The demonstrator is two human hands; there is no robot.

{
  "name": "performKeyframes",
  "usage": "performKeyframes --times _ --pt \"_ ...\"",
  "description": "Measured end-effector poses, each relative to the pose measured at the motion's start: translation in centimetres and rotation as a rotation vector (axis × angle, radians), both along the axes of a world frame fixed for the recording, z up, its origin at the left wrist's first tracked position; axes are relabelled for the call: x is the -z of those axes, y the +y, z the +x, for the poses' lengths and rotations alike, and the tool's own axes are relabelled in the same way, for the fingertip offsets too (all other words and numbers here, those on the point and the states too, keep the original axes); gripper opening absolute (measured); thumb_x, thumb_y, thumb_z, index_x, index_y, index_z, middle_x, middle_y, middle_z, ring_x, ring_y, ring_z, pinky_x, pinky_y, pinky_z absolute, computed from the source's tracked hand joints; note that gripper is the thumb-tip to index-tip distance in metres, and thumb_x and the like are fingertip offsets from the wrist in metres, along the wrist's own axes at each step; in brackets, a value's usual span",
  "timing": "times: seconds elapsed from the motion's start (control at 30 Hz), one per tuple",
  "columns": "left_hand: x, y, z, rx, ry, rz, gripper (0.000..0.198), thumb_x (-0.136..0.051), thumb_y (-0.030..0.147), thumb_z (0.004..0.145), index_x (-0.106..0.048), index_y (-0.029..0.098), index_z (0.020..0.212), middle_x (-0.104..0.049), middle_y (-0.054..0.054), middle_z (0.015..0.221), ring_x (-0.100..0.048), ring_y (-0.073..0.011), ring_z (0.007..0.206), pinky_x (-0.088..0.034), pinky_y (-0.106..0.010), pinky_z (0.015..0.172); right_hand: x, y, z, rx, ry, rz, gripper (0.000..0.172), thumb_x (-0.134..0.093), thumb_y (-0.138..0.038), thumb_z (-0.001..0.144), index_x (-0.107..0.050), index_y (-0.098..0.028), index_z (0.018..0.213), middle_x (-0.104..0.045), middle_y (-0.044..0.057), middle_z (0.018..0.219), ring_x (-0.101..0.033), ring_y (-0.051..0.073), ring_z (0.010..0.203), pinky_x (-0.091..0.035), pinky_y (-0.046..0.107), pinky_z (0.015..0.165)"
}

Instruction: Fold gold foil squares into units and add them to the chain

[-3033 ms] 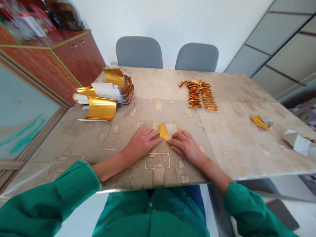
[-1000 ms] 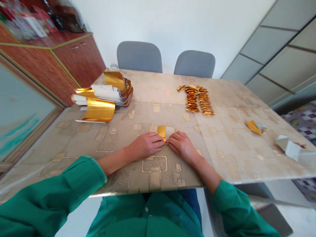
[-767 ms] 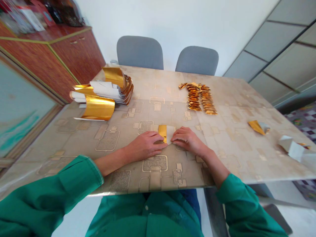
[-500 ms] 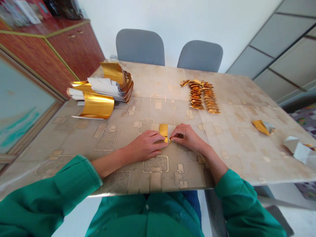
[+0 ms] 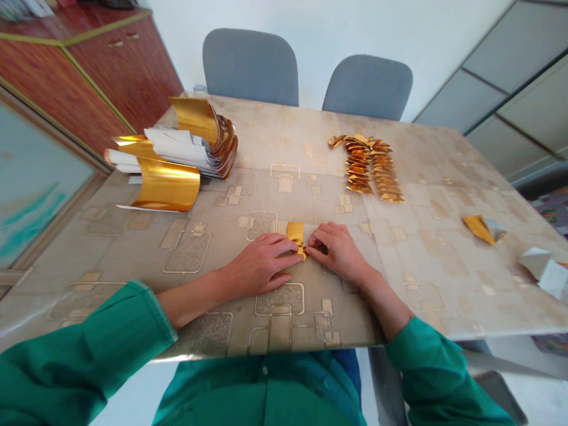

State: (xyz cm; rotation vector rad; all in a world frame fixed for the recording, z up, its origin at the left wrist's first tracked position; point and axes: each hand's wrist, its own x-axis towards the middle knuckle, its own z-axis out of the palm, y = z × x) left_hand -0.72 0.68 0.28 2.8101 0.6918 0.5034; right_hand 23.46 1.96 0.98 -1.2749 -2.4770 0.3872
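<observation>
A small strip of gold foil paper (image 5: 295,231) lies on the patterned table in front of me, its near end folded up. My left hand (image 5: 265,263) rests palm down beside it, with outstretched fingers pressing on the folded part and the thumb apart on the tabletop. On the other side my right hand (image 5: 336,251) pinches the near right corner of the strip between thumb and fingertips. Fingers partly cover the fold, so its exact shape is hidden.
A curling stack of gold-and-white paper sheets (image 5: 217,145) sits at the back left. Two rows of folded gold pieces (image 5: 358,168) stand at the back right. A loose gold piece (image 5: 481,229) and a white folded paper (image 5: 548,272) lie far right. Grey chairs (image 5: 251,68) face me.
My right fingertips have shifted slightly at the strip's near corner, and more of the folded gold end shows. My left hand stays on the paper. The view has tilted down a little.
</observation>
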Motion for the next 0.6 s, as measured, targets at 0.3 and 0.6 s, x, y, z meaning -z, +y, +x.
performKeyframes --times 0.3,0.6 --pt "-0.1 -0.2 0.2 0.008 0.058 -0.004 0.044 -0.056 0.043 0.095 -0.057 0.020 0.132 -0.061 -0.011 0.120 -0.052 -0.0295 0.115 -0.045 -0.047 0.100 -0.2 -0.3 -0.2 0.004 -0.057 0.013 0.014 -0.061 -0.028 0.093 -0.058 -0.020 0.082 -0.061 0.001 0.083 -0.051 0.019 0.083 -0.029 0.031 0.076" --pt "0.4 -0.4 0.5 -0.010 0.105 0.096 0.043 -0.058 0.045 0.095 -0.059 0.019 0.129 -0.061 -0.012 0.117 -0.053 -0.0305 0.115 -0.046 -0.047 0.099 0.9 -1.0 -0.2 0.096 -0.072 0.093 0.015 -0.057 -0.034 0.095 -0.056 -0.021 0.090 -0.060 0.004 0.090 -0.049 0.022 0.088 -0.030 0.034 0.081"
